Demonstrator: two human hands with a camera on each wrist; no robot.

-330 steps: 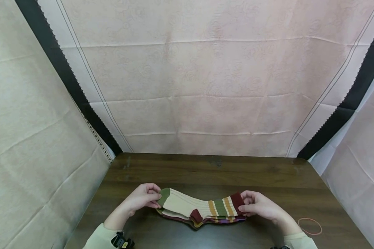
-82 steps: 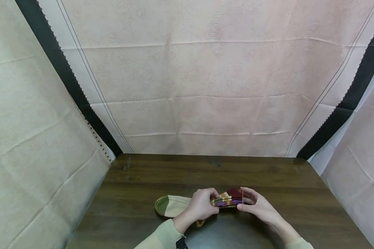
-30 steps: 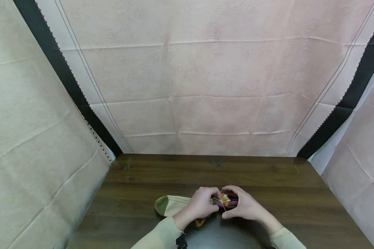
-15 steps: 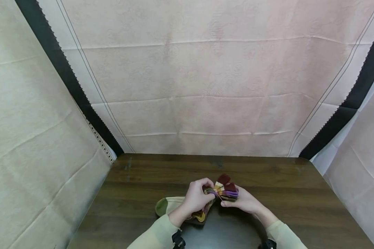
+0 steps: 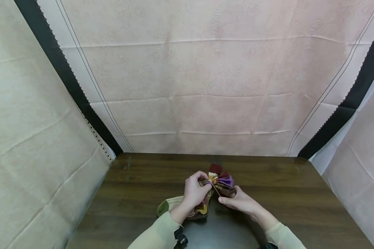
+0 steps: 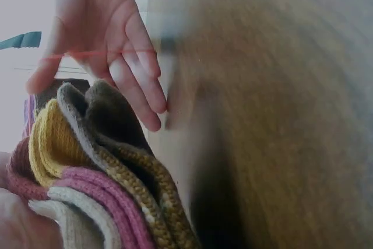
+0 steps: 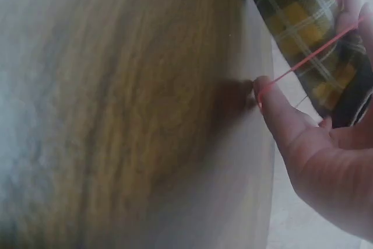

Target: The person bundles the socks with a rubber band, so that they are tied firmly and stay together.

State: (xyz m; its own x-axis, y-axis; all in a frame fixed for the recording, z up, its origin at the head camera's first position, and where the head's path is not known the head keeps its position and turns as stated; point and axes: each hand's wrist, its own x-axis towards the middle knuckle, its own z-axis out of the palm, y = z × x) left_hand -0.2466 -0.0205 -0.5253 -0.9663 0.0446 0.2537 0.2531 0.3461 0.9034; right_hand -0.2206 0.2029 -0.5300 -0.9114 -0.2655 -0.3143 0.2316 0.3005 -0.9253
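A stack of ribbed socks (image 5: 223, 181) in several colours is bunched at the middle, its maroon and purple cuffs fanned out beyond the left hand (image 5: 194, 190). That hand grips the stack at the pinch; the green and cream toe (image 5: 163, 207) shows left of it. A thin pinkish rubber band (image 5: 216, 190) runs taut from the bunched part to the thumb of the right hand (image 5: 241, 202). In the left wrist view the band (image 6: 87, 54) crosses the right hand's thumb and fingers, which are spread. The right wrist view shows it looped over the thumb (image 7: 285, 115), beside plaid fabric (image 7: 303, 21).
The dark wooden table (image 5: 286, 186) extends around the hands. Pale cloth panels (image 5: 205, 103) with black borders stand behind it and at both sides. Dark straps with small devices (image 5: 180, 238) sit at the wrists.
The stack, earlier laid flat and held at both ends, is now bunched and bent. The rubber band has left the table and reaches the socks. Lately both hands and the cuffs shifted slightly away from the person.
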